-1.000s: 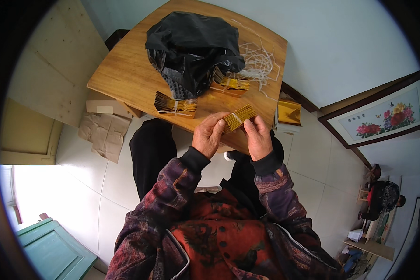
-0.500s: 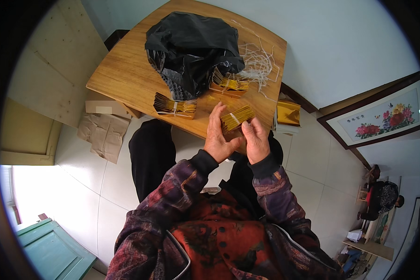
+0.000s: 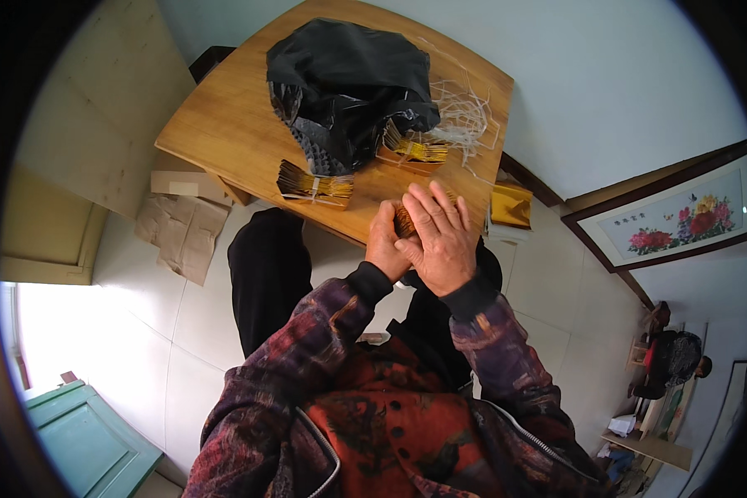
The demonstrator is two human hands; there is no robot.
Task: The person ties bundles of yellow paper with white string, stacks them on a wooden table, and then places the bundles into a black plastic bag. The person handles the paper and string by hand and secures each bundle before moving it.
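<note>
Between my hands, just off the near edge of the wooden table, is a bundle of folded yellow paper. My left hand is closed round its left side. Flat across the top lies my right hand, fingers stretched out, covering most of the bundle. Two similar banded bundles rest on the table: one at the near edge, and another bundle farther right, against a black plastic bag. Pale thin strips lie in a tangle right of the bag.
Brown cardboard lies on the tiled floor left of the table. A yellow packet is at the table's right side. A framed flower picture leans by the right wall. Another person is far off at the right.
My right hand has turned over and moved from the bundle's right side onto its top, fingers straightened. The bundle, in full sight before, is now mostly covered.
</note>
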